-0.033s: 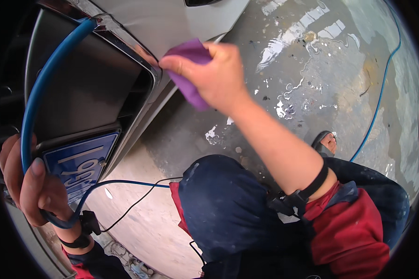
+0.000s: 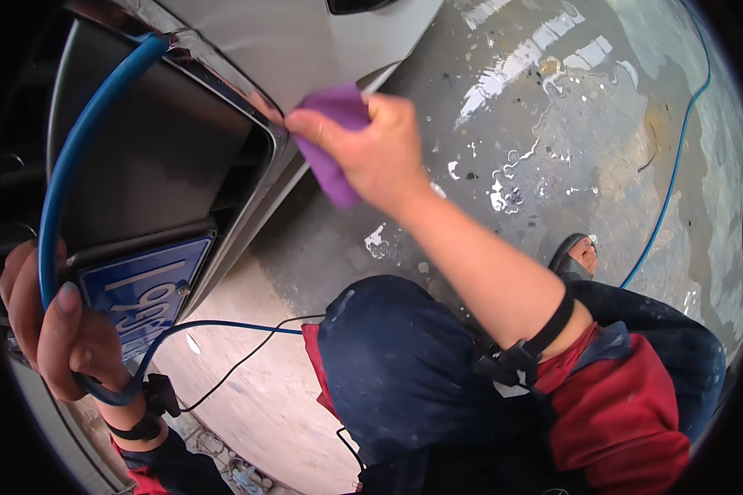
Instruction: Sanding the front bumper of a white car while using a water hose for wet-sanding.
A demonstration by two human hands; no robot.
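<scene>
My right hand (image 2: 378,153) pinches a bent purple sheet (image 2: 330,136), stiff like sandpaper, between thumb and fingers. Its thumb tip is at the lower corner of the light-coloured car bumper (image 2: 281,49), beside the chrome trim (image 2: 260,111) of the grille. Whether the sheet presses on the paint is hard to tell. At the far left my left hand (image 2: 62,338) is wrapped round a blue hose (image 2: 82,132). The hose arches up over the dark grille panel (image 2: 149,157), and its end rests near the upper chrome trim. Below that panel sits a blue plate (image 2: 144,285).
Wet grey floor (image 2: 487,190) with shiny puddles lies to the right. A second run of blue hose (image 2: 681,157) curves along there. A thin black cable (image 2: 231,371) crosses the pale floor from my left wrist. My sandaled foot (image 2: 576,256) and bent knee (image 2: 388,355) are close by.
My right hand and the purple sheet have shifted slightly down, toward me, along the bumper corner. The left hand and hose stay almost where they were.
</scene>
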